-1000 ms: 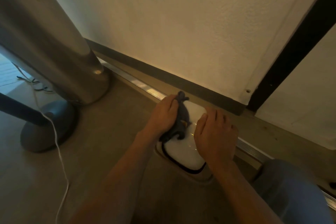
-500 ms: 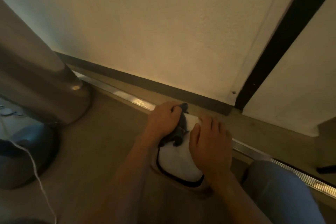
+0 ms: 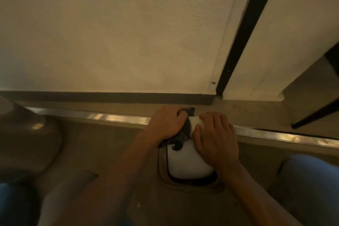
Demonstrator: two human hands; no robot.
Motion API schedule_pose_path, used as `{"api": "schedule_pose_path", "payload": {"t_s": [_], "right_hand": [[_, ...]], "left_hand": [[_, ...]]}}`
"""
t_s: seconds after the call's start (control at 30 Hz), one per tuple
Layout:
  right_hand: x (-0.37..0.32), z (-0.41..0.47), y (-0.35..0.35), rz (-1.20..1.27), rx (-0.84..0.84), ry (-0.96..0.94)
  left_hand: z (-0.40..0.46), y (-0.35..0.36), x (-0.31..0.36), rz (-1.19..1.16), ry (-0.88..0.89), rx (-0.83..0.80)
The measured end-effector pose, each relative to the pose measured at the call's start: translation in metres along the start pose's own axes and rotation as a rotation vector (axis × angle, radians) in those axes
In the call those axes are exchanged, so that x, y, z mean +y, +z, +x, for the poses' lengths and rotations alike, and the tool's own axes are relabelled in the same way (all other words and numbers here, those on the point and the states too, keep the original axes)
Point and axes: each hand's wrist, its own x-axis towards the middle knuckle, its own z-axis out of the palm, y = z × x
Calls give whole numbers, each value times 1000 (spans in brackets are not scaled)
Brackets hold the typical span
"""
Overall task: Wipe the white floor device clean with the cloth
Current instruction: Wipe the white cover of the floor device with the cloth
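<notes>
Close beside the wall, left hand [image 3: 167, 122] presses cloth [image 3: 185, 130] on device [image 3: 187, 163].

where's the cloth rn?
Head view, centre: the cloth is bunched under the left hand on the device's far left edge, beside the right hand, near the metal floor strip.
</notes>
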Motion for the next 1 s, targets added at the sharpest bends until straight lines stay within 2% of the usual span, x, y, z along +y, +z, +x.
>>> {"api": "schedule_pose_path", "payload": {"t_s": [0.13, 0.3, 0.43, 0.6, 0.73, 0.8, 0.93, 1.0], "right_hand": [[-2, -6, -3, -114, 107, 69], [-12, -23, 9, -112, 259, 216], [-33, -36, 17, -12, 255, 369], [-32, -34, 11, 131, 334, 339], [-28, -39, 15, 202, 376, 306], [-26, -41, 16, 184, 377, 304], [-20, -44, 19, 199, 359, 285], [-18, -44, 20, 188, 378, 264]], "left_hand": [[-5, 0, 2, 4, 0, 46], [-7, 5, -7, -84, 22, 109], [-12, 6, -15, -194, 116, 131], [-19, 2, -29, -279, 414, 201], [-18, 0, -35, -269, 528, 127], [-13, -3, -31, -225, 453, 25], [14, -12, -7, -37, 207, -304], [26, -8, 14, 113, 225, -356]]}}
